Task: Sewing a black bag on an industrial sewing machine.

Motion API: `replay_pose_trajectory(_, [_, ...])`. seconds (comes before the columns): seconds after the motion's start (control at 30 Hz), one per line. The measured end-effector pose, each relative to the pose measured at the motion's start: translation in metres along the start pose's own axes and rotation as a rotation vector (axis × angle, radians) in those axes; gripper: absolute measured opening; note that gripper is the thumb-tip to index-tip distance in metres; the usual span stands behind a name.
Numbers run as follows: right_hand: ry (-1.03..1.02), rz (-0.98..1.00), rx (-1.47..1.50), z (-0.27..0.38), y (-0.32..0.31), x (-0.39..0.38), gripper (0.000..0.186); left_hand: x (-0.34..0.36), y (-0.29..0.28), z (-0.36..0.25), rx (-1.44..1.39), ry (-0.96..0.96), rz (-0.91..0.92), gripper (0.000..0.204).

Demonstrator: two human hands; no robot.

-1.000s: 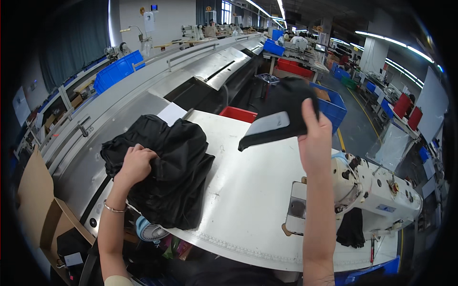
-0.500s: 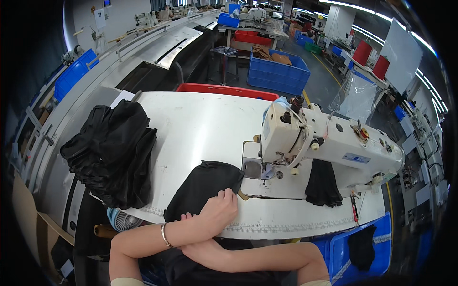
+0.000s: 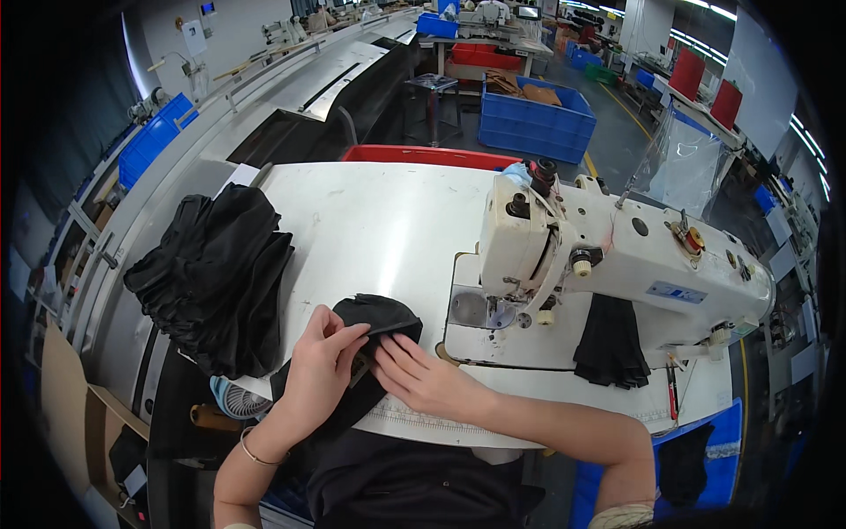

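Observation:
Near the front edge of the white sewing table (image 3: 379,203), my left hand (image 3: 322,370) pinches the folded edge of a black fabric piece (image 3: 374,309). My right hand (image 3: 423,383) grips the same piece from the right, fingertips at the fold and thumb hidden. Part of the piece hangs toward the lap. A heap of black fabric (image 3: 207,273) lies to the left of both hands. Just right of the piece stands the white sewing machine (image 3: 608,247), with more black pieces (image 3: 608,344) under its arm.
A red-handled tool (image 3: 672,388) is at the front right. A small fan (image 3: 236,397) sits below the left edge, a cardboard box (image 3: 66,397) farther left, a blue bin (image 3: 723,476) below right. Behind the table are a red tray (image 3: 414,152) and a blue crate (image 3: 533,128).
The piece held up at right a second ago has come down onto the table. My crossed arms have parted, and my fingers now lift a fold at its upper part.

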State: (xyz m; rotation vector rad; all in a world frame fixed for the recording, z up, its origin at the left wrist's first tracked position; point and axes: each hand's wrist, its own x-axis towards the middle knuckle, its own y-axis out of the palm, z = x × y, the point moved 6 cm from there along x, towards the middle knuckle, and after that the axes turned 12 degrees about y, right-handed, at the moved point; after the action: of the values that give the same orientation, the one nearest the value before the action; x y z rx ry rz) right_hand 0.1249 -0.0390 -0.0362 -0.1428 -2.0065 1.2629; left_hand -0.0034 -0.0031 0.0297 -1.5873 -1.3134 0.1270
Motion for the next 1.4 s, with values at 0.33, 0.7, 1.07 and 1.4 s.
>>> replay_pose_trajectory(0.33, [0.275, 0.277, 0.544, -0.015, -0.017, -0.062, 0.054, 0.084, 0.136, 0.006, 0.088, 0.44, 0.247, 0.01])
replay_pose_trajectory(0.7, [0.262, 0.476, 0.201, -0.063, 0.006, -0.09, 0.044, 0.138, 0.185, 0.023, -0.174, 0.58, 0.323, 0.027])
replay_pose_trajectory(1.07, [0.975, 0.304, 1.293, -0.075, 0.029, -0.114, 0.031, 0.147, 0.181, 0.041, -0.208, 0.504, 0.323, 0.024])
replay_pose_trajectory(1.4, [0.458, 0.09, 0.449, -0.088, -0.038, -0.102, 0.024, 0.148, 0.156, 0.064, -0.27, 0.334, 0.157, 0.022])
